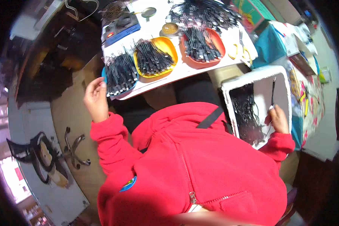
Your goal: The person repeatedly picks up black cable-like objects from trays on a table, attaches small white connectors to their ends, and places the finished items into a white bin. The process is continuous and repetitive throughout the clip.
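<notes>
At the table's near left corner, my left hand point(95, 98) has its fingers drawn together on the left rim of a blue tray point(104, 72). Short black cables point(120, 74) with metal plugs fill that tray. Over to the right, my right hand point(278, 119) is closed around a black cable point(274, 90), whose thin silvery end points up and away. This hand is over the right part of a white foam box point(286, 81). A dark heap of black cables point(245, 109) lies along the left side of the box.
A yellow tray point(170, 44) and a red tray point(219, 39) of cables stand on the white table point(158, 83). Yellow-handled scissors point(241, 49), a round tin point(170, 28), a blue device point(125, 33) and a loose cable pile point(205, 13) lie there too. An office chair point(45, 154) is at left.
</notes>
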Action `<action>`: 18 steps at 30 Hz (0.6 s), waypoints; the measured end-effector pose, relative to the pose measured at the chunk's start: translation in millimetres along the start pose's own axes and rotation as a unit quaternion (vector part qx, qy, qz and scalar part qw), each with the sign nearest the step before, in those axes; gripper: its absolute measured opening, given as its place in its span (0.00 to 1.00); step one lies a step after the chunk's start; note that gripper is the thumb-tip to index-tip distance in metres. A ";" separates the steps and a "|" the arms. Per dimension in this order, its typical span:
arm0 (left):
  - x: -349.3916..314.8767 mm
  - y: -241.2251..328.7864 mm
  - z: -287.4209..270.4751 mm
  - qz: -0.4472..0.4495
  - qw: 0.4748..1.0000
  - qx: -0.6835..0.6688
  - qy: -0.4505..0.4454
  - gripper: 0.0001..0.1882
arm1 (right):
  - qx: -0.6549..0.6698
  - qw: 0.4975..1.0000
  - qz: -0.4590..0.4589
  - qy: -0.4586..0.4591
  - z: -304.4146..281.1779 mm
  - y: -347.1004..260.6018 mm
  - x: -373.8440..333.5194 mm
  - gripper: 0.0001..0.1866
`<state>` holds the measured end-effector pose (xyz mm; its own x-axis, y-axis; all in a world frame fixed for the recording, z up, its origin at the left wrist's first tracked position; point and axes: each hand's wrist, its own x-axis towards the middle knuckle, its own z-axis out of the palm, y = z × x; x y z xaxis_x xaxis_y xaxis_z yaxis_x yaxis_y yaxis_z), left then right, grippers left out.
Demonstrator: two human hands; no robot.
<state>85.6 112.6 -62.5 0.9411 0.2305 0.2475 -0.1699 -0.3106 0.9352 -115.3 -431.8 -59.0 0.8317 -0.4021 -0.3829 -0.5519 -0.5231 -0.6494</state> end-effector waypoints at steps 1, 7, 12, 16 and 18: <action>1.9 -4.0 -5.0 -0.027 0.998 0.056 0.000 0.09 | -0.045 0.999 0.023 -0.013 12.6 20.0 18.2 0.13; 24.8 -10.2 8.9 0.111 0.925 0.364 -0.007 0.05 | -0.218 0.971 0.103 -0.007 88.5 84.8 78.9 0.22; 50.9 -14.5 27.7 0.044 0.872 0.485 -0.045 0.11 | -0.313 0.949 0.005 0.031 82.5 47.7 71.9 0.21; 58.0 -19.2 33.1 0.007 0.870 0.490 -0.042 0.11 | -0.318 0.945 -0.053 -0.051 83.5 -29.8 52.2 0.15; 59.0 -19.0 31.3 -0.047 0.888 0.454 -0.052 0.11 | -0.312 0.942 -0.117 -0.039 89.8 -75.9 37.5 0.13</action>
<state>153.5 103.3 -73.5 0.9683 0.2239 0.1103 0.1731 -0.9209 0.3492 -36.8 -339.7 -83.0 0.9233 -0.1770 -0.3408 -0.2608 -0.9403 -0.2184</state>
